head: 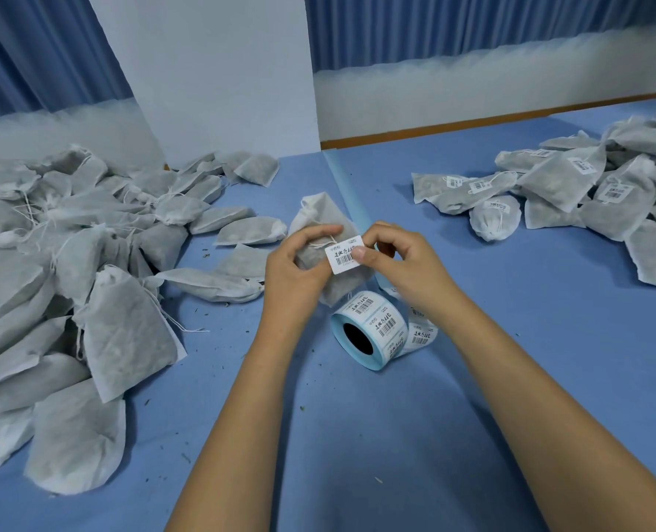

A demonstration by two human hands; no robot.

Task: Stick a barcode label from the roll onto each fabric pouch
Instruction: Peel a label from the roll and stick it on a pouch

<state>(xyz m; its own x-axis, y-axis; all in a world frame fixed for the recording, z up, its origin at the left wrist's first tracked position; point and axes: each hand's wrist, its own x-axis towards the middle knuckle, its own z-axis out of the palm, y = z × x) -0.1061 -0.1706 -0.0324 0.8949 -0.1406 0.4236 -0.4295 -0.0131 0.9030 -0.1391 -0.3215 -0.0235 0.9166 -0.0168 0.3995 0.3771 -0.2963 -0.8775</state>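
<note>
— Above the blue table, between both hands: noticed one fabric pouch?
— Yes. Grey, filled, gathered at the top with a white drawstring. Was gripped by the left hand, fingers curled over it.
— And the barcode label?
— White, with rounded corners and black print above the bars. Was pinched at its right edge by the right hand, in front of the pouch. Could not tell whether stuck down.
— The label roll?
— Lay on the table just below both hands, untouched.
</note>
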